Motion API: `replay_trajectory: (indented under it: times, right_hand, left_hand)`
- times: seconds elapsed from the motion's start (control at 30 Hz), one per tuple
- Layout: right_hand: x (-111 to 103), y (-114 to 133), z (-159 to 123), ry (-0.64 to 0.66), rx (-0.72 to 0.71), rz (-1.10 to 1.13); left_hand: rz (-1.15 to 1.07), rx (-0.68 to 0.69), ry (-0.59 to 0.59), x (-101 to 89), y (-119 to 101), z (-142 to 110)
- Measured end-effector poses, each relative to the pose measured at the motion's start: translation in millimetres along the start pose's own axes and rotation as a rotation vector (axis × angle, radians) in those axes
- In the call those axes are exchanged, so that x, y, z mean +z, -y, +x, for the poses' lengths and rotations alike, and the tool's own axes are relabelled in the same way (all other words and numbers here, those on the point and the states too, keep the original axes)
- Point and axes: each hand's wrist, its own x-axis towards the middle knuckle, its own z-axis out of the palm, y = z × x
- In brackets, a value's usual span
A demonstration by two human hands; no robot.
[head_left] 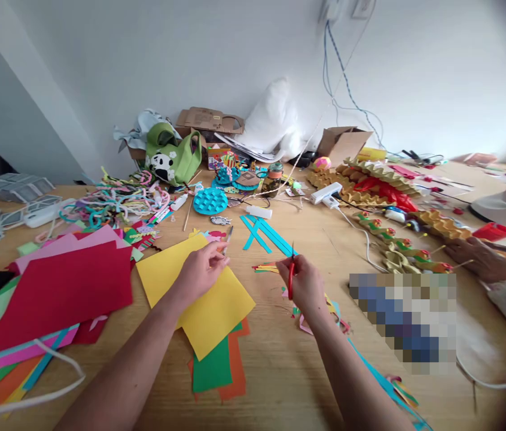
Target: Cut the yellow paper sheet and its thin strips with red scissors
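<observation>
My left hand is over the yellow paper, thumb and fingers drawn together. A slim grey pen-like object shows just beyond the fingertips; whether they grip it or anything else I cannot make out. My right hand holds red-handled scissors, blades pointing away from me. Beyond the right hand, blue paper strips lie partly crossed. Between the hands sits a small bunch of thin coloured strips. Green paper and orange paper stick out under the yellow paper.
A stack of coloured paper topped by a red sheet lies at left. Tangled pipe cleaners, a green panda bag and a glass jar stand behind. Another person's hand is at right, near egg-carton strips and a white cable.
</observation>
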Motion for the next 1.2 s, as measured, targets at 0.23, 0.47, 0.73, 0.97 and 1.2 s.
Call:
replay_trajectory:
  times: [0.23,0.47,0.73,0.97,1.2]
  right_hand:
    - [36,11,-18,0.324,-0.202,-0.117]
    - [59,24,-4,0.476,-0.278,-0.248]
    - [91,45,35,0.618,-0.107,-0.247]
    - [86,78,42,0.659,-0.181,0.092]
    - [56,141,46,0.573,-0.511,0.195]
  left_hand:
    - [0.517,0.116,-0.487,3.4,54,-43]
    - [0.825,0.036,-0.306,4.8,64,-41]
    - [0.818,-0.105,-0.186,7.7,66,-41]
    - [0.590,-0.168,-0.326,-1.5,67,-38]
    - [0.237,0.001,-0.798,-22.4,58,-37]
